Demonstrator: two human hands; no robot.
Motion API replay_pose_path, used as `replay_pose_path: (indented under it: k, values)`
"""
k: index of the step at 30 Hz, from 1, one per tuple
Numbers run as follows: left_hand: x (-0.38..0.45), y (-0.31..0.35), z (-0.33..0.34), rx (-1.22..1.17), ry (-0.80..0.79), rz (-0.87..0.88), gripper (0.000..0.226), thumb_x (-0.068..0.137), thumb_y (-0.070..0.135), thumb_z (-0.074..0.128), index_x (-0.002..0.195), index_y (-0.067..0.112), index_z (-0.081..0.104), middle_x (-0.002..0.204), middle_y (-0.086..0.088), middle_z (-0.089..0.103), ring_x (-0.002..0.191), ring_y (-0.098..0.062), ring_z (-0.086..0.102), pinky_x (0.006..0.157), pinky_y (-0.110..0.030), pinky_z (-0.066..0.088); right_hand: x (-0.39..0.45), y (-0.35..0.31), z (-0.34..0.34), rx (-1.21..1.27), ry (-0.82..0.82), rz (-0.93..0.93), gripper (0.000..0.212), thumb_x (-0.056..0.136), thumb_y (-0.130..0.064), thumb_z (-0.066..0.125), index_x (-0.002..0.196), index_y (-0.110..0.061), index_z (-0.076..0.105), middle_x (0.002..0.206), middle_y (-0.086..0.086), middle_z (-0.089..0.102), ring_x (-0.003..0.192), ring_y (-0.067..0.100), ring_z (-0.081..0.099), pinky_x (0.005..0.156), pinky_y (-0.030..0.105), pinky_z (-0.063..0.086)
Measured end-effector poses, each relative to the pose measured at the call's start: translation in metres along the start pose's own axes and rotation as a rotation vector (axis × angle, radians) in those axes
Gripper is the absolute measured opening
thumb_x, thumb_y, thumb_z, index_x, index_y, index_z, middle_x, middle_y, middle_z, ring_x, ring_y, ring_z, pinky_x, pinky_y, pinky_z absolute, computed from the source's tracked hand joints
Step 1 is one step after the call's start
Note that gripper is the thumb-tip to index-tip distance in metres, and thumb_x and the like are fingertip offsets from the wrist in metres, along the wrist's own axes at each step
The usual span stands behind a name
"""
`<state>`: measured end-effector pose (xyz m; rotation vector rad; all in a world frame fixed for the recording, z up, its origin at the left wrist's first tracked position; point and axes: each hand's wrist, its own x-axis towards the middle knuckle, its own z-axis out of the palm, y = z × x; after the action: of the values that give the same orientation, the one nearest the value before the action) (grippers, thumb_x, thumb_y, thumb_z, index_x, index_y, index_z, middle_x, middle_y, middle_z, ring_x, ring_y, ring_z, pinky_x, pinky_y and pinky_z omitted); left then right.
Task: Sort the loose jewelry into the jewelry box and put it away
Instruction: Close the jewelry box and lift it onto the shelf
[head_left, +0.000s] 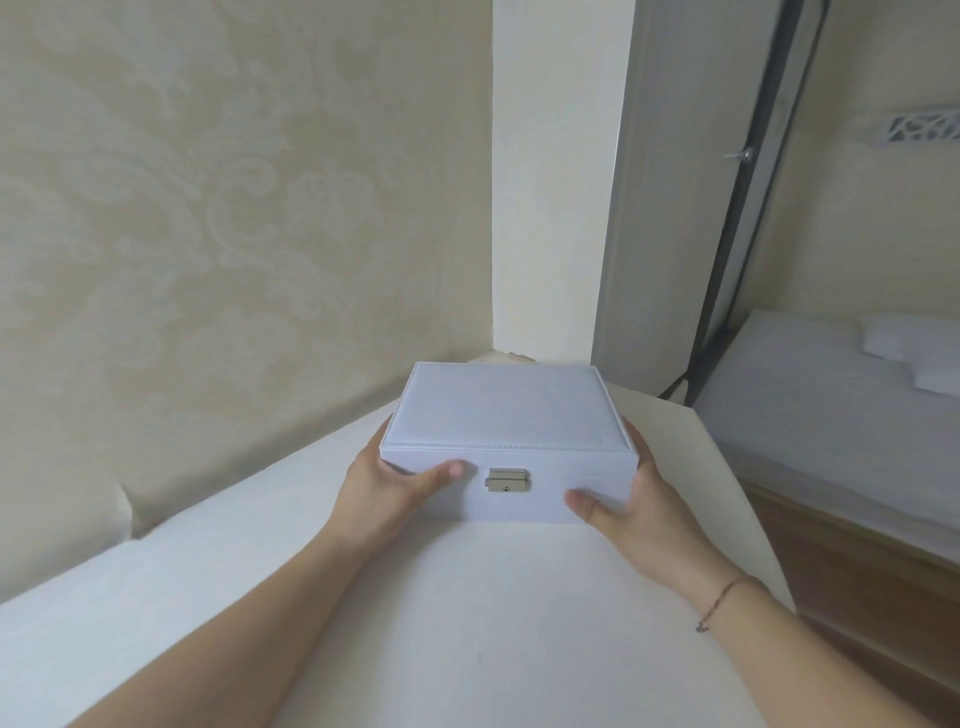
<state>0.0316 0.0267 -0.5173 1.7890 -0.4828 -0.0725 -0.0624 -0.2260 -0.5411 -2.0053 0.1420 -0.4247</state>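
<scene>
1. Jewelry box (506, 415): from the head camera we see it shut, clasp (508, 479) closed, on the white surface (467, 623) near the wall corner.
2. Our left hand (387, 486) and right hand (641, 501) grip its sides, thumbs in front, likely so it stays level.
3. We see no writing or brand.

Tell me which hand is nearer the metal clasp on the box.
Left. The left hand grips the box with its thumb tip just left of the clasp; the right hand holds the right end, its thumb lower and farther off.
</scene>
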Motion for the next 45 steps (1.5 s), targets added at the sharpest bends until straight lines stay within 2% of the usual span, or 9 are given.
replay_pose_path:
  k: [10,22,27,30,33,35,38,41,45]
  values:
    - [0.014,0.024,0.027,-0.047,0.057,0.005,0.075,0.065,0.035,0.09,0.13,0.036,0.053,0.118,0.018,0.069,0.11,-0.002,0.064,0.089,-0.027,0.051,0.028,0.0,-0.024,0.188,0.101,-0.082,0.067,0.077,-0.013,0.077,0.133,-0.034,0.046,0.119,-0.014,0.065,0.114,0.009,0.06,0.097,0.034,0.049]
    - [0.055,0.232,0.027,0.057,0.026,0.22,0.084,0.068,0.028,0.088,0.137,0.043,0.043,0.124,0.018,0.064,0.116,-0.002,0.06,0.089,-0.026,0.053,0.046,-0.165,-0.149,0.212,0.448,0.064,0.115,0.029,-0.089,0.066,0.117,-0.014,0.059,0.086,-0.026,0.071,0.084,-0.01,0.063,0.07,-0.003,0.042]
    - [0.06,0.324,0.027,0.183,0.078,0.344,0.081,0.067,0.047,0.086,0.135,0.047,0.042,0.121,0.022,0.062,0.114,-0.002,0.06,0.088,-0.032,0.054,0.047,-0.25,-0.209,0.083,0.554,0.015,0.104,0.03,-0.074,0.053,0.111,-0.008,0.058,0.094,0.009,0.06,0.096,0.025,0.055,0.082,0.031,0.035]
    - [0.06,0.37,0.023,0.227,0.141,0.423,0.08,0.066,0.055,0.082,0.134,0.05,0.039,0.118,0.023,0.061,0.111,-0.002,0.06,0.086,-0.029,0.053,0.052,-0.285,-0.235,0.04,0.58,0.019,0.103,0.029,-0.08,0.05,0.111,-0.019,0.061,0.103,0.019,0.06,0.095,0.03,0.056,0.079,0.03,0.036]
    - [0.058,0.408,0.016,0.292,0.199,0.47,0.086,0.064,0.067,0.074,0.138,0.045,0.037,0.115,0.022,0.062,0.105,-0.004,0.06,0.084,-0.031,0.053,0.058,-0.307,-0.253,0.079,0.622,-0.052,0.06,0.039,-0.084,0.054,0.092,-0.058,0.056,0.092,0.001,0.064,0.077,-0.006,0.058,0.063,-0.002,0.038]
    - [0.056,0.435,0.009,0.394,0.245,0.49,0.091,0.061,0.074,0.066,0.14,0.043,0.034,0.112,0.023,0.062,0.097,-0.004,0.06,0.081,-0.029,0.053,0.065,-0.322,-0.266,0.109,0.619,-0.122,0.065,0.043,-0.089,0.054,0.091,-0.045,0.055,0.085,-0.016,0.066,0.069,-0.019,0.054,0.057,-0.006,0.035]
    - [0.059,0.473,-0.009,0.54,0.295,0.472,0.103,0.055,0.083,0.055,0.146,0.041,0.03,0.109,0.021,0.065,0.086,-0.008,0.059,0.074,-0.023,0.048,0.083,-0.347,-0.275,0.207,0.591,-0.247,0.084,0.051,-0.085,0.06,0.114,-0.03,0.057,0.096,-0.019,0.067,0.086,-0.011,0.06,0.069,0.001,0.047]
    - [0.058,0.504,-0.031,0.681,0.408,0.456,0.105,0.056,0.087,0.051,0.146,0.039,0.027,0.101,0.017,0.065,0.083,-0.016,0.061,0.071,-0.029,0.049,0.109,-0.371,-0.276,0.297,0.465,-0.35,0.091,0.059,-0.08,0.066,0.129,-0.022,0.053,0.118,-0.002,0.066,0.111,0.017,0.062,0.094,0.033,0.051]
    - [0.051,0.525,-0.06,0.816,0.534,0.412,0.11,0.071,0.075,0.057,0.152,0.028,0.001,0.089,0.009,0.044,0.086,-0.022,0.052,0.071,-0.03,0.038,0.149,-0.415,-0.25,0.378,0.312,-0.394,0.07,0.064,-0.074,0.068,0.118,-0.03,0.058,0.116,-0.007,0.067,0.112,0.017,0.061,0.092,0.033,0.049]
